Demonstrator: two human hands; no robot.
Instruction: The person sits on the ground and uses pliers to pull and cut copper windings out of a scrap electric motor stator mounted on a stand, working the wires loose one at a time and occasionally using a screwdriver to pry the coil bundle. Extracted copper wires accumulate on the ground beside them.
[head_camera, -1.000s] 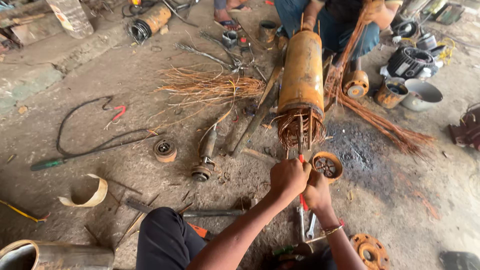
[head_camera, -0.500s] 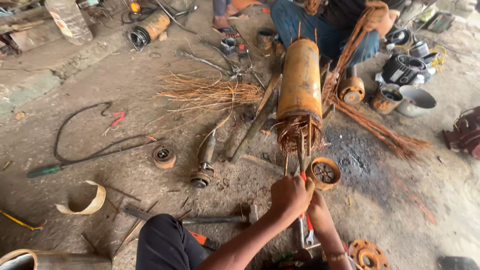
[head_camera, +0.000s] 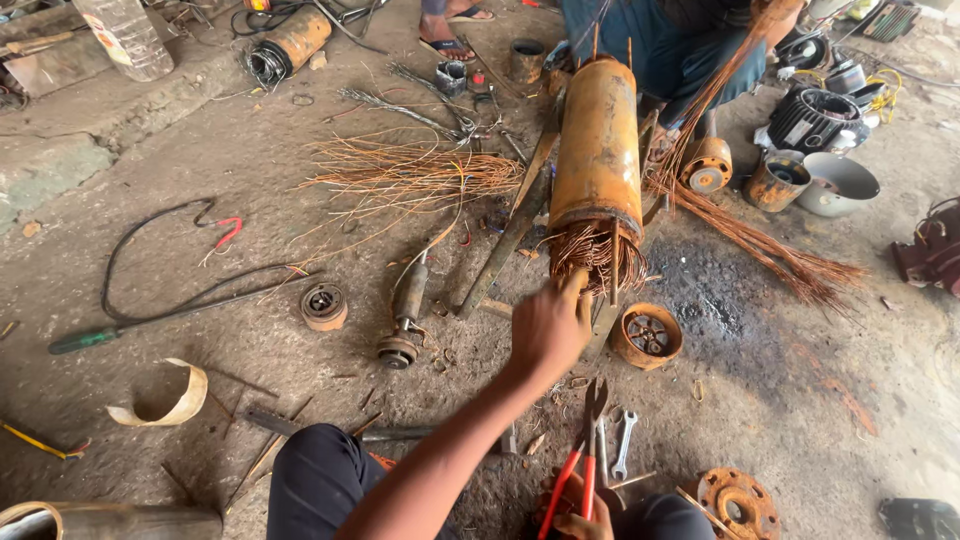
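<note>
Reaching far, the left hand (head_camera: 548, 328) pinches copper wires (head_camera: 598, 255) at the orange cylinder (head_camera: 598, 140); the right hand (head_camera: 585, 522), near, grips red-handled pliers (head_camera: 580, 460).

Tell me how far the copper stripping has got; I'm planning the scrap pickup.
Done: loose copper wire bundles already lie on the floor. In hand: the left hand reaches into the copper winding bristling from the orange motor casing, while the right hand holds red-handled pliers. Left: much winding remains in the casing.
</note>
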